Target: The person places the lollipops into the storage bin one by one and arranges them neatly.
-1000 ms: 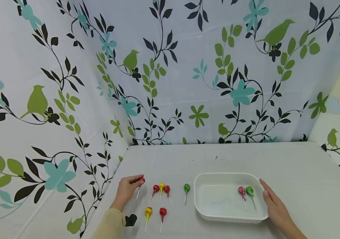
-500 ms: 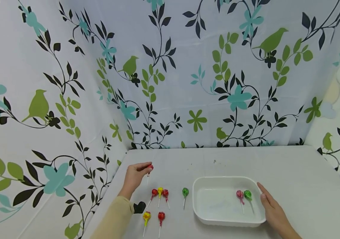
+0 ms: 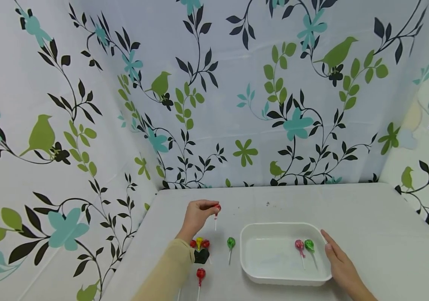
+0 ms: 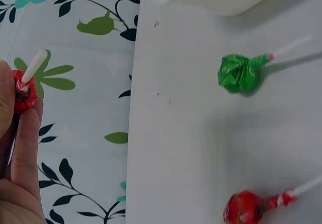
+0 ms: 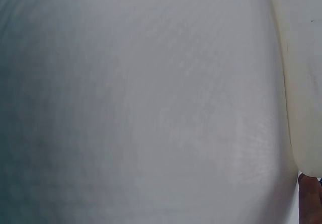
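My left hand (image 3: 198, 217) pinches a red-wrapped lollipop (image 3: 217, 207) by its candy head, with the white stick hanging down, above the table. In the left wrist view, thumb and fingers hold that lollipop (image 4: 25, 90) at the left edge. My right hand (image 3: 340, 263) rests with straight fingers against the right side of a white tray (image 3: 267, 279). Inside the tray's right half lie a pink lollipop (image 3: 299, 245) and a green lollipop (image 3: 309, 246). Only a fingertip (image 5: 310, 199) of the right hand shows in the right wrist view, by the tray's wall (image 5: 307, 108).
Left of the tray lies another green lollipop (image 3: 231, 242). Red lollipops (image 3: 205, 243) and a yellow one (image 3: 199, 242) sit partly behind the left sleeve (image 3: 173, 263). A red lollipop (image 3: 201, 274) lies nearer the front. Patterned cloth (image 3: 214, 167) hangs behind the table.
My left hand has lifted the red lollipop from the table's left side and carried it rightward, over the row of lollipops. The right hand stays at the tray.
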`<state>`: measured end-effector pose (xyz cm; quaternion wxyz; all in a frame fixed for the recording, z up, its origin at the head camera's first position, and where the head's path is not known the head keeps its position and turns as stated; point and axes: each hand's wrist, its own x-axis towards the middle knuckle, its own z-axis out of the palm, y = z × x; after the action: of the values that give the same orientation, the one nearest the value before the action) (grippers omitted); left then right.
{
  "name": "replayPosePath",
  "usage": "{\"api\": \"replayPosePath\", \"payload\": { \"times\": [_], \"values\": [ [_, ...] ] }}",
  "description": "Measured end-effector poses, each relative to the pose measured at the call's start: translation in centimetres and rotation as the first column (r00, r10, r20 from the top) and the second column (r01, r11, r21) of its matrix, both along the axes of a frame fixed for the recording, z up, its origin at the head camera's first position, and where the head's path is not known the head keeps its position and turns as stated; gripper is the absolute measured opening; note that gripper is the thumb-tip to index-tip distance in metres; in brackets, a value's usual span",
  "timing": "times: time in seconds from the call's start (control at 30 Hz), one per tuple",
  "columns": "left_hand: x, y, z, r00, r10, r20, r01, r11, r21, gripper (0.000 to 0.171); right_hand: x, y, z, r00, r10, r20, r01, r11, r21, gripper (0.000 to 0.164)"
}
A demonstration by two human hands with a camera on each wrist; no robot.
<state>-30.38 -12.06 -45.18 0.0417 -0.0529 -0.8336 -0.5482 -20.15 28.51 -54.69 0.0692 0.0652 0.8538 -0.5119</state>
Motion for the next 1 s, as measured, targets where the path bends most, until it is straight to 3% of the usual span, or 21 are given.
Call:
{"api": "replayPosePath", "payload": {
  "times": [0.33,0.73,1.0],
  "values": [
    [-0.2,6.1,-2.0,0.989,-0.148,0.027,0.145,0.986,0.081,0.022,0.0,0.0,-0.1,1.000,-0.009,-0.020,0.008,1.000,-0.003,0.062],
    [0.6,13.7,-3.3,0.976,-0.200,0.080,0.202,0.979,-0.014,0.016,0.0,0.2,-0.2,0.999,-0.018,-0.044,0.019,1.000,0.010,0.062],
    [1.2,17.7,-4.4,0.965,-0.209,0.161,0.222,0.973,-0.068,0.012,0.0,0.1,-0.4,0.999,-0.030,-0.032,0.030,1.000,0.001,0.062]
  ]
}}
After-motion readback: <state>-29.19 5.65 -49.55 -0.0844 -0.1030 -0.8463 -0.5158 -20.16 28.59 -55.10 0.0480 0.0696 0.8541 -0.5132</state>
